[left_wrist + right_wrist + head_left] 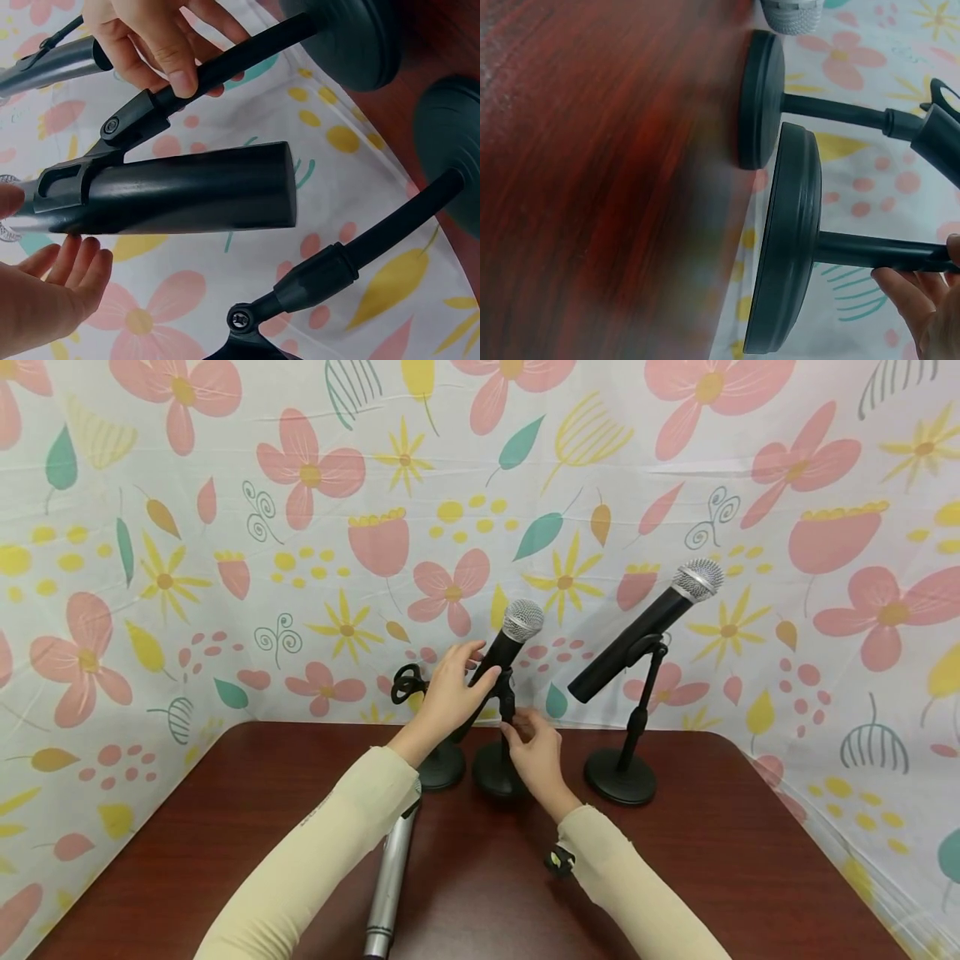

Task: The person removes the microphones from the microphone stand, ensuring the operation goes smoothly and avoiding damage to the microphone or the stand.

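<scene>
In the head view a black microphone (pixel 501 652) with a silver mesh head sits tilted in the clip of the middle desk stand (pixel 495 774). My left hand (pixel 450 693) holds its body between thumb and fingers; the left wrist view shows these fingertips against the microphone (pixel 202 193) near its clip. Lower down, my right hand (pixel 536 752) pinches the upright pole of the same stand. Seen from the right wrist, the right hand's fingers (pixel 907 300) touch the pole (pixel 870 249) above the round base.
To the right, another microphone (pixel 626 647) leans in its own stand (pixel 620 777). Left of the middle stand is a stand (pixel 442 768) with a bare clip (pixel 407 683). A silver microphone-like tube (pixel 392 877) lies on the brown table (pixel 262 827) by the left sleeve. Flowered cloth hangs behind.
</scene>
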A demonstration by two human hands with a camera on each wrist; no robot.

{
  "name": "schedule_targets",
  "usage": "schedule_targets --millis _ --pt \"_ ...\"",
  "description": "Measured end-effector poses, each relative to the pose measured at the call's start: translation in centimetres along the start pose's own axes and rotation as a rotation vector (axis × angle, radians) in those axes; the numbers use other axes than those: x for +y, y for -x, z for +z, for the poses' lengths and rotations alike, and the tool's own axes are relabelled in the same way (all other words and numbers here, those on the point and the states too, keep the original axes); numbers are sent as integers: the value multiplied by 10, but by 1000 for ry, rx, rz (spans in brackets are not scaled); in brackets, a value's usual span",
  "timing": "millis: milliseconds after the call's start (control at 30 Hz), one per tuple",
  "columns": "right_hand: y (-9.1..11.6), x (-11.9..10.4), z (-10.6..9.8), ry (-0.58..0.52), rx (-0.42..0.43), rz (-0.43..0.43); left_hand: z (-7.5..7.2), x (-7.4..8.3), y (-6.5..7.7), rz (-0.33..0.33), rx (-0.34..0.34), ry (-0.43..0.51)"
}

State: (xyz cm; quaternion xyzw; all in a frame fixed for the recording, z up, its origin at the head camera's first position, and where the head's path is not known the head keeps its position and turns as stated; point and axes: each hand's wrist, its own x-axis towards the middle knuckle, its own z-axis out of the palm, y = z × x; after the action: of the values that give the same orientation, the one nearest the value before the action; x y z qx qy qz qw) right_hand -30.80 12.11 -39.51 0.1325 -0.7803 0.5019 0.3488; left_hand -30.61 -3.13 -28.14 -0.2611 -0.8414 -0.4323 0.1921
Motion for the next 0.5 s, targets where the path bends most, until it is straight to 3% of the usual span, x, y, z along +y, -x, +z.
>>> schedule_targets --millis 200,500 --pt "4 -4 -1 -4 -27 5 2 4 -2 -28 32 -12" --pt "8 -8 -1 36 -28 -43 9 11 -5 -67 117 -102"
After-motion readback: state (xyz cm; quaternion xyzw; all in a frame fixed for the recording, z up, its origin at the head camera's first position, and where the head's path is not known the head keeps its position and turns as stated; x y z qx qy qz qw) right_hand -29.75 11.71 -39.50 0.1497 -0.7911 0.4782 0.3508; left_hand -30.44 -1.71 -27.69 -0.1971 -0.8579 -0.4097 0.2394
